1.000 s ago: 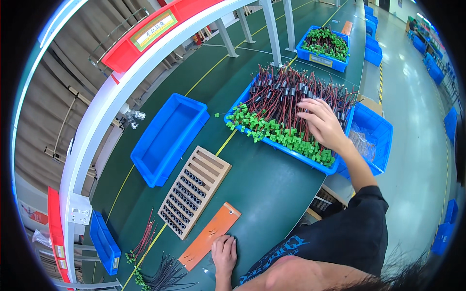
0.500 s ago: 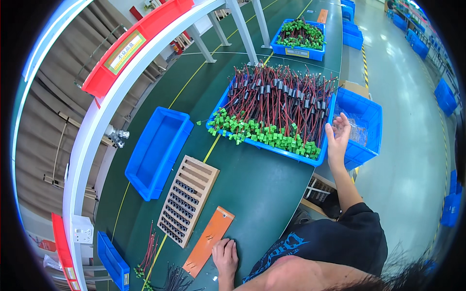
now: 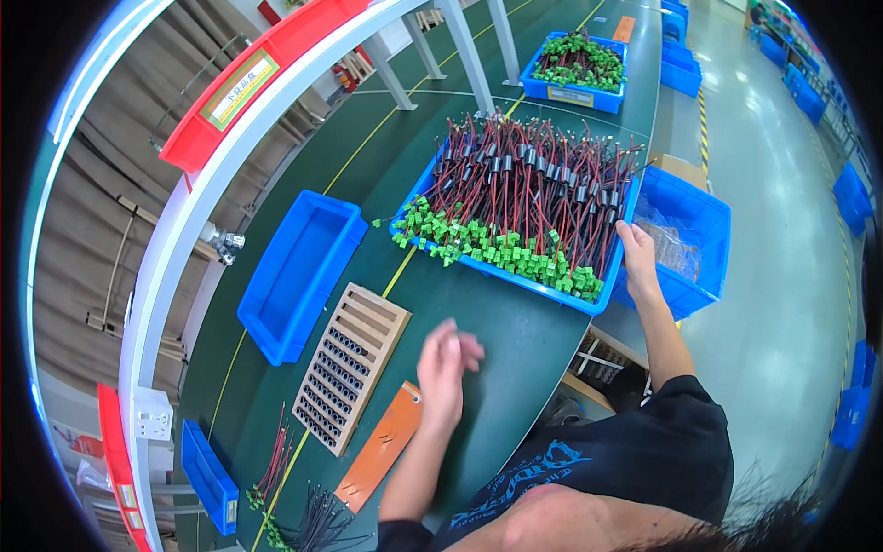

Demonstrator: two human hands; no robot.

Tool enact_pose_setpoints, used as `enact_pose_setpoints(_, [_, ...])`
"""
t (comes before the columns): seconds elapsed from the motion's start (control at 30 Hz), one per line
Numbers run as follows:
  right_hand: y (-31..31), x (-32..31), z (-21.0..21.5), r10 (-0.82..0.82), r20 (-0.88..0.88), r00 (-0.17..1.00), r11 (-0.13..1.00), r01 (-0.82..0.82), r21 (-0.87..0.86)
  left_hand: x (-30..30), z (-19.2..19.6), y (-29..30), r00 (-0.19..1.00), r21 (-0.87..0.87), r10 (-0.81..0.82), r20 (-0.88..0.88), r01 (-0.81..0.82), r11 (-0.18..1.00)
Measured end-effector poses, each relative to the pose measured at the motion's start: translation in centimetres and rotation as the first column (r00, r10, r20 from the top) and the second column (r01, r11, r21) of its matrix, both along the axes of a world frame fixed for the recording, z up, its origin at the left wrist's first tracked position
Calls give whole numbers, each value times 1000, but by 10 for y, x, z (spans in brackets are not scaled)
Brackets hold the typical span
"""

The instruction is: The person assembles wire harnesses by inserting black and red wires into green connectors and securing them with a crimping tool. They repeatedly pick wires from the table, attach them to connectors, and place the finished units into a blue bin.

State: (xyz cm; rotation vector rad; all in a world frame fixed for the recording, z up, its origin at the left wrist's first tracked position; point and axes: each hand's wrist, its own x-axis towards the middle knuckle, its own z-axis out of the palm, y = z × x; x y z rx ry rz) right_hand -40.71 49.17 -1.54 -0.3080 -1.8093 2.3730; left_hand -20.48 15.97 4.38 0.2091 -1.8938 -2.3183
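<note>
- I see the right hand (image 3: 638, 256) in the right half of the frame, fingers closed on the rim of the blue plastic bin (image 3: 596, 305).
- The left hand (image 3: 445, 366) is lifted near the centre, blurred, fingers loosely curled; I see nothing in it. It is nearest the orange board (image 3: 377, 449), a flat, smooth strip below it.
- The bin sits right of upper centre, heaped with thin, stringy red and black wires (image 3: 510, 207); glossy black sleeves (image 3: 552, 172) ride mid-length, and blocky green connectors (image 3: 501, 250) crowd its front edge.
- Left of centre lies a pale wooden rack (image 3: 395, 333) with straight grooves, most lined with short, dark tubes (image 3: 333, 386).
- Beyond it stands a smooth-walled blue tray (image 3: 294, 285).
- At right, a deep blue box (image 3: 685, 293) holds crinkled clear film (image 3: 676, 244).
- More loose wires fan out at lower left on the smooth green table (image 3: 515, 336).
</note>
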Motion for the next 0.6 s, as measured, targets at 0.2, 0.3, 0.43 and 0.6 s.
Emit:
enact_pose_setpoints(0.2, [-7, -3, -16, -15, -54, 998, 998, 11, -68, -151, -35, -37, 992, 354, 33, 124, -75, 932])
enact_pose_setpoints(0.3, [-3, -2, -18, -62, -77, 995, 996, 57, -63, -165, -44, -50, 996, 351, -75, 51, 53, 935])
enact_pose_setpoints(0.43, [28, -7, -21, -101, -39, 994, 990, 97, -102, -167, -59, -35, 987, 366, -159, 11, 145, 919])
enact_pose_setpoints(0.6, [56, -12, -18, -164, -61, 985, 982, 157, -109, -177, -60, 4, 989, 411, -147, 18, 126, 903])
